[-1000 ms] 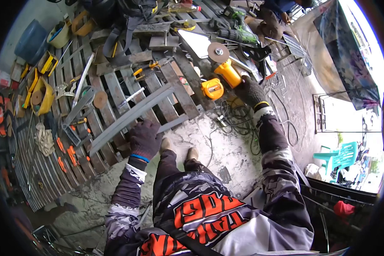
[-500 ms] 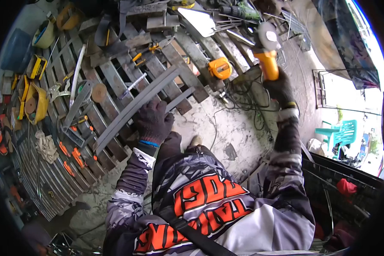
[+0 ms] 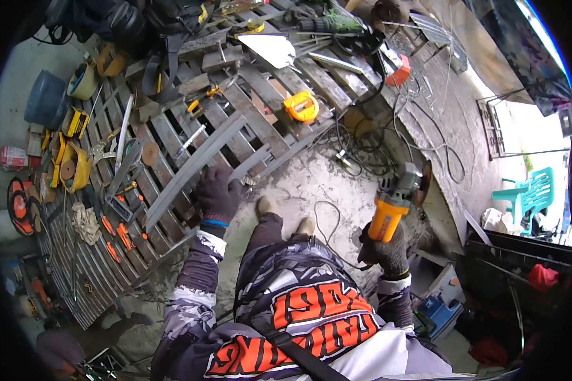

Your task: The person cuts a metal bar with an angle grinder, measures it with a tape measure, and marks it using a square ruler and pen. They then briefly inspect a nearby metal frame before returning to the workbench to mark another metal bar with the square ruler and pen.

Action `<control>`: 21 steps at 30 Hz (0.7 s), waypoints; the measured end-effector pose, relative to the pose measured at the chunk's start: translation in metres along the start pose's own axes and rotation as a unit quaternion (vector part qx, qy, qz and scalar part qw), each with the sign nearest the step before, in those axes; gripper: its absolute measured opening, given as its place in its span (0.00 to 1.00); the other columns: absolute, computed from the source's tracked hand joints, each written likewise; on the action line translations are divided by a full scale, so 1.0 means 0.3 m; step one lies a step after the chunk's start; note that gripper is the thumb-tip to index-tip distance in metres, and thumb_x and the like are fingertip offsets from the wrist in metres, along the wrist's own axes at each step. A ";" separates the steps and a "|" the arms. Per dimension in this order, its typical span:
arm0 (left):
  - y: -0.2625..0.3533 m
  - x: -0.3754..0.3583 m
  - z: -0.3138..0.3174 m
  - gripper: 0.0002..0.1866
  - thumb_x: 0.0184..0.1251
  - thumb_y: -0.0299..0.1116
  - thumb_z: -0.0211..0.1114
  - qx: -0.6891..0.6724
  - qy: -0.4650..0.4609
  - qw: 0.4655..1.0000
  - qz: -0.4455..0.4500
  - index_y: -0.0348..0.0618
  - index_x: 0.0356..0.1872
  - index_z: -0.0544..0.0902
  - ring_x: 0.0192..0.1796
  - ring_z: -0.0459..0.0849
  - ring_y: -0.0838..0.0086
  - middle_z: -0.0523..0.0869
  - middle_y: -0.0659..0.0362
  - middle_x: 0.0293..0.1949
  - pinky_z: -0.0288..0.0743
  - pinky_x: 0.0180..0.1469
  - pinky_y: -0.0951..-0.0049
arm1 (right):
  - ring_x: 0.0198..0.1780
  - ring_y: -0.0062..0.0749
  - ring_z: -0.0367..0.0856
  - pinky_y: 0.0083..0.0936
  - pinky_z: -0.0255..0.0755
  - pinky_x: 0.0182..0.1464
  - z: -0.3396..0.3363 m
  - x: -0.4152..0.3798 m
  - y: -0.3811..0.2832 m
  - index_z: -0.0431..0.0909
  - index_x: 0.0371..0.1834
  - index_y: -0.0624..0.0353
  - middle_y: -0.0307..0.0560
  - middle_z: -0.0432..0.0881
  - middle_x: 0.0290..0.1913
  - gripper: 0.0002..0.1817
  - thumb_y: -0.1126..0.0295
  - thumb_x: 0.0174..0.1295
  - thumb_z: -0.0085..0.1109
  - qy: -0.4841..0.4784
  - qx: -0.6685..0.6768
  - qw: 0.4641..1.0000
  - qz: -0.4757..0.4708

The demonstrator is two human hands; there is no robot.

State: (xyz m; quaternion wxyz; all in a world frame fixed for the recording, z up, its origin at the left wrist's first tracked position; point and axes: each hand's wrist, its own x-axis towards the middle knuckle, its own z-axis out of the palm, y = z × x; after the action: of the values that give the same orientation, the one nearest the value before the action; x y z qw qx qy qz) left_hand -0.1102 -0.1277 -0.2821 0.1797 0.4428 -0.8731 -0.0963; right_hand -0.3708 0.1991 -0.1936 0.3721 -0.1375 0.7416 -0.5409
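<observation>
Head view: grasping yellow grinder [image 3: 388, 218] in right hand [image 3: 384, 249], off desk [image 3: 324, 86], with disc [image 3: 425, 184] turned outward, likely sparing legs [image 3: 264, 230]. Resting left hand [image 3: 217, 192] by gray bar [image 3: 187, 174], laid across slats [image 3: 165, 134] apparently for support; cannot tell whether clasping.

One grinder [image 3: 389, 216], two gloved hands [image 3: 219, 192], one chair [image 3: 532, 195]

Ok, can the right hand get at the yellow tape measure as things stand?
Probably not straight away: the right hand is full, gripping the angle grinder. The yellow tape measure itself looks uncovered from above.
</observation>
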 end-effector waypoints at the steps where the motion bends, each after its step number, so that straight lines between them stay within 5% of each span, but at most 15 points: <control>1: 0.007 -0.006 0.007 0.17 0.59 0.38 0.70 0.016 -0.008 1.000 -0.022 0.47 0.49 0.87 0.53 0.85 0.48 0.86 0.48 0.51 0.79 0.56 0.49 | 0.28 0.26 0.85 0.27 0.80 0.32 -0.010 -0.009 -0.002 0.80 0.39 0.60 0.40 0.85 0.29 0.15 0.74 0.49 0.75 -0.014 -0.008 0.999 0.033; 8: 0.011 -0.017 -0.006 0.19 0.63 0.40 0.70 0.047 -0.033 0.998 -0.032 0.47 0.54 0.87 0.54 0.85 0.48 0.86 0.47 0.53 0.79 0.57 0.49 | 0.32 0.27 0.87 0.26 0.81 0.36 -0.045 -0.007 0.008 0.81 0.41 0.60 0.40 0.87 0.31 0.17 0.72 0.48 0.75 -0.097 -0.040 0.994 0.031; 11: 0.070 -0.040 -0.034 0.22 0.60 0.41 0.74 0.018 0.077 0.997 -0.016 0.44 0.54 0.85 0.54 0.85 0.48 0.85 0.48 0.54 0.78 0.58 0.51 | 0.34 0.27 0.87 0.26 0.81 0.38 -0.041 0.002 0.002 0.82 0.42 0.61 0.40 0.87 0.32 0.18 0.71 0.48 0.77 -0.116 -0.006 0.993 0.005; 13: 0.203 -0.106 -0.060 0.24 0.61 0.44 0.75 -0.129 0.048 0.986 0.090 0.41 0.54 0.84 0.53 0.85 0.49 0.85 0.48 0.53 0.79 0.56 0.53 | 0.36 0.27 0.88 0.27 0.82 0.40 -0.033 0.017 0.000 0.82 0.43 0.61 0.40 0.88 0.33 0.19 0.70 0.48 0.77 -0.136 0.008 0.991 -0.016; 14: 0.291 -0.169 -0.033 0.24 0.64 0.38 0.76 -0.255 -0.051 0.962 0.087 0.33 0.56 0.84 0.58 0.84 0.58 0.83 0.47 0.58 0.79 0.62 0.59 | 0.37 0.27 0.88 0.27 0.82 0.41 -0.006 0.035 -0.004 0.82 0.45 0.61 0.40 0.88 0.36 0.21 0.69 0.48 0.78 -0.117 0.022 0.992 -0.033; 15: 0.407 -0.217 0.003 0.31 0.62 0.36 0.79 -0.492 -0.212 0.844 0.014 0.34 0.63 0.80 0.61 0.83 0.62 0.84 0.51 0.58 0.78 0.64 0.62 | 0.38 0.27 0.88 0.27 0.82 0.43 0.018 0.054 -0.012 0.81 0.47 0.61 0.41 0.89 0.38 0.24 0.68 0.47 0.79 -0.098 0.035 0.993 -0.051; 16: 0.502 -0.290 0.048 0.38 0.60 0.31 0.81 -0.498 -0.318 0.805 0.053 0.35 0.70 0.74 0.63 0.82 0.66 0.83 0.54 0.59 0.77 0.67 0.63 | 0.42 0.26 0.88 0.28 0.82 0.46 0.029 0.065 -0.051 0.80 0.51 0.61 0.42 0.88 0.43 0.28 0.67 0.46 0.81 -0.136 0.077 0.987 -0.040; 18: 0.679 -0.317 0.072 0.41 0.58 0.28 0.82 -0.703 -0.462 0.540 -0.022 0.37 0.72 0.71 0.62 0.83 0.69 0.82 0.55 0.62 0.78 0.67 0.62 | 0.45 0.27 0.87 0.30 0.82 0.49 0.077 0.094 -0.034 0.79 0.54 0.60 0.42 0.88 0.46 0.30 0.67 0.47 0.81 -0.140 0.144 0.974 -0.107; 19: 0.713 -0.293 0.047 0.41 0.58 0.28 0.82 -0.703 -0.460 0.542 -0.021 0.37 0.72 0.71 0.62 0.83 0.69 0.82 0.55 0.62 0.78 0.67 0.62 | 0.50 0.28 0.86 0.30 0.81 0.54 0.075 0.099 -0.092 0.78 0.57 0.60 0.42 0.87 0.50 0.31 0.68 0.48 0.82 -0.221 0.136 0.956 -0.137; 21: 0.763 -0.235 0.000 0.37 0.59 0.30 0.81 -0.698 -0.488 0.523 -0.037 0.37 0.69 0.72 0.59 0.85 0.64 0.82 0.53 0.60 0.81 0.62 0.60 | 0.52 0.28 0.86 0.30 0.81 0.55 0.073 0.104 -0.180 0.78 0.59 0.61 0.43 0.86 0.51 0.33 0.68 0.49 0.83 -0.207 0.071 0.960 -0.174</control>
State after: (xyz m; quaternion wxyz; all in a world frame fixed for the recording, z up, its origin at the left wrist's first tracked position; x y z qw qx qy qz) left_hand -0.2411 0.0642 -0.2233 -0.0262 0.0914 -0.4607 -0.8825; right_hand -0.3876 0.1446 -0.1604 0.4264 -0.3470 0.5724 -0.6084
